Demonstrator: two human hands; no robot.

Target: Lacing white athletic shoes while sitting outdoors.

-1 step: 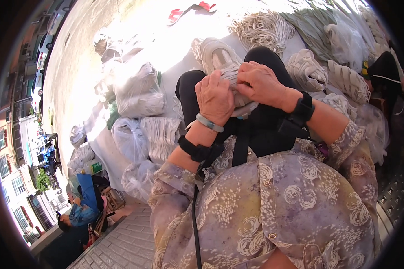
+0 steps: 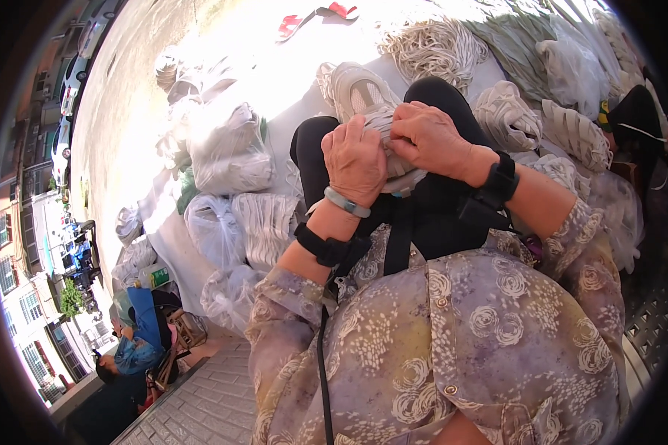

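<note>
A white sneaker (image 2: 358, 90) rests on my knees, which are in black trousers. My left hand (image 2: 355, 159) grips the shoe's near side from the left, with a pale bangle and a black band on the wrist. On the right, the fingers of my right hand (image 2: 432, 137) are pinched on the shoe's upper where the white lacing is. The two hands touch each other over the shoe and hide its heel end.
Clear plastic bags of white pieces (image 2: 226, 152) lie to the left on a pale sheet. Bundles of white cord (image 2: 432, 46) and more white shoe uppers (image 2: 508, 111) lie ahead and right. A person in blue (image 2: 137, 326) sits at lower left by a brick pavement.
</note>
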